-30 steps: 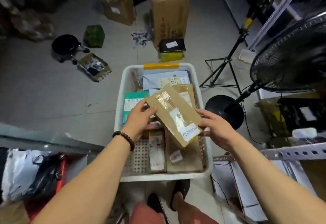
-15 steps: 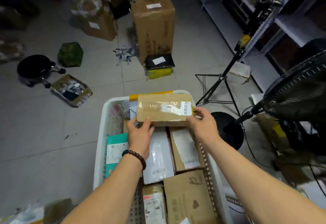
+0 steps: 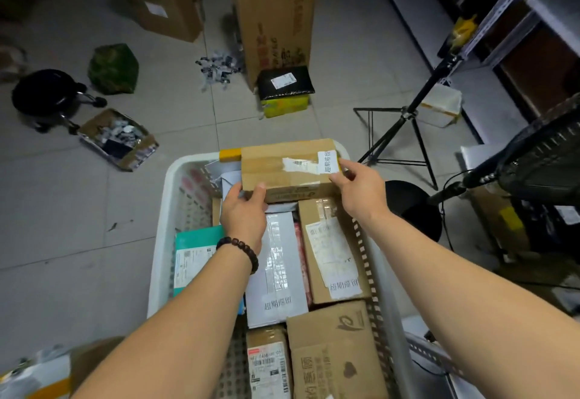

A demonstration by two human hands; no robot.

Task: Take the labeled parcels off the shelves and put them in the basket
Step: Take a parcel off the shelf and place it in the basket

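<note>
A brown cardboard parcel (image 3: 282,168) with tape and a white label lies flat at the far end of the white plastic basket (image 3: 163,223). My left hand (image 3: 243,213) grips its near left corner, thumb on top. My right hand (image 3: 357,188) holds its right end by the label. Several other labeled parcels fill the basket: a white one (image 3: 276,273), a brown one (image 3: 332,251), a teal box (image 3: 194,257) and a cardboard box (image 3: 335,351) closest to me.
On the tiled floor stand tall cardboard boxes (image 3: 276,19), a black parcel on a yellow box (image 3: 285,84), a green bundle (image 3: 113,69) and a black stool (image 3: 47,94). A tripod (image 3: 405,128), a fan (image 3: 539,160) and metal shelves (image 3: 514,6) crowd the right.
The parcel went from tilted above the basket's middle to lying flat at its far end, both hands moving forward with it. The camera view shifted forward too.
</note>
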